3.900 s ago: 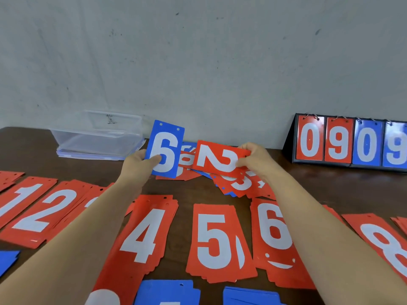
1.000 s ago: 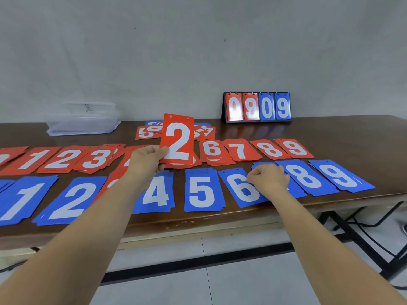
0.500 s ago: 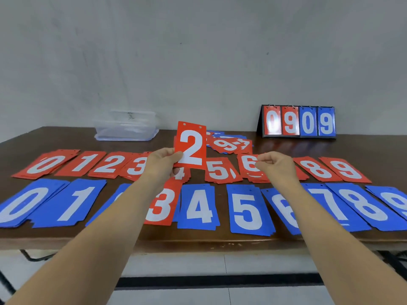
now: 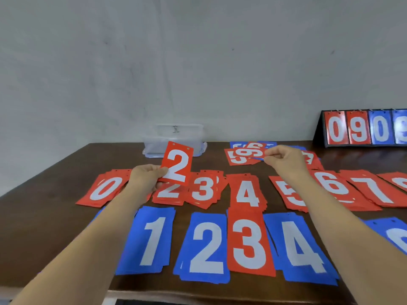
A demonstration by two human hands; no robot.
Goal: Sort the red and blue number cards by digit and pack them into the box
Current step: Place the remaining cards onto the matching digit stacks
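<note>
Your left hand [image 4: 146,176] pinches the red 2 card [image 4: 177,164], upright just above the red 2 stack [image 4: 169,192]. Farther back, your right hand [image 4: 284,158] pinches a red card [image 4: 248,152] on the mixed pile [image 4: 236,159] (half a second ago it was over the red 6s [image 4: 332,183]). Clear box [image 4: 174,139] sits farthest back, contents hard to make out.

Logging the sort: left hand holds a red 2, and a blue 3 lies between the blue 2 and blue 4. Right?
No: in the head view the 3 between the blue 2 and blue 4 is red. The left hand does hold a red 2.
</note>
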